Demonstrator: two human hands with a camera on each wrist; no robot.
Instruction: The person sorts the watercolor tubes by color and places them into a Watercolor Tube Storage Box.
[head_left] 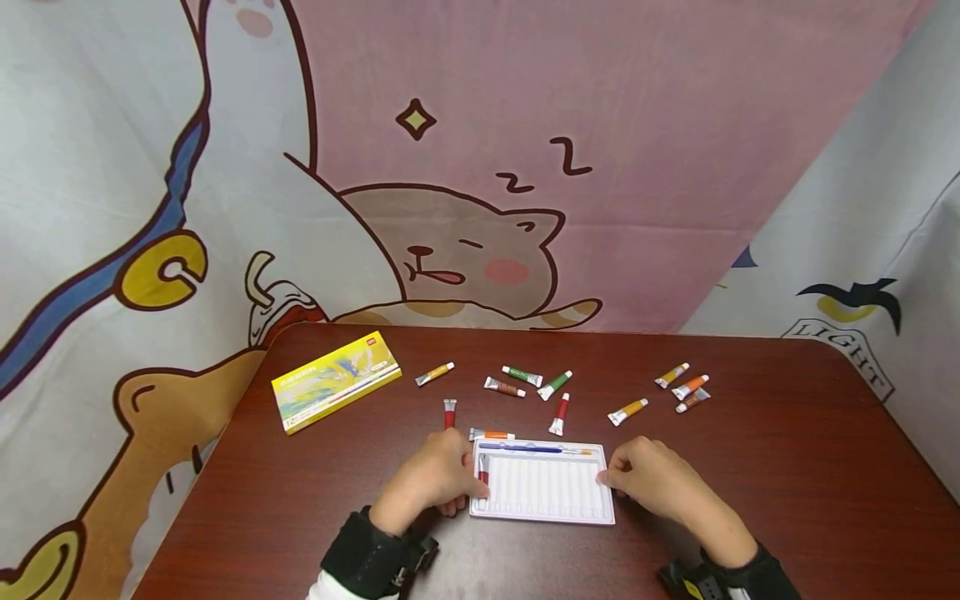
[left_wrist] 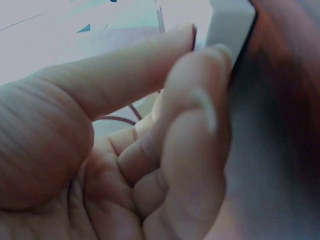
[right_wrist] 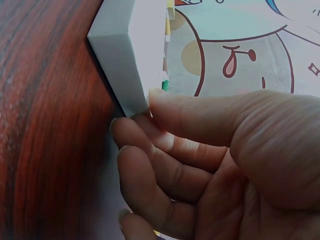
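Observation:
A white plastic paint tray with narrow slots lies between the two hands. My left hand pinches its left edge, thumb on top and fingers beneath; the left wrist view shows the tray's corner at the fingertips. Thumb and fingers of my right hand pinch the right edge, and the right wrist view has the tray's side wall there. One red paint tube stands in the leftmost slot, partly behind the left thumb. Along the tray's far groove lies a blue paintbrush.
Just behind the tray lies an orange paint tube, with a red tube beyond the left hand. Several more tubes, among them a green one and a yellow one, are scattered farther back. A yellow box lies at the back left.

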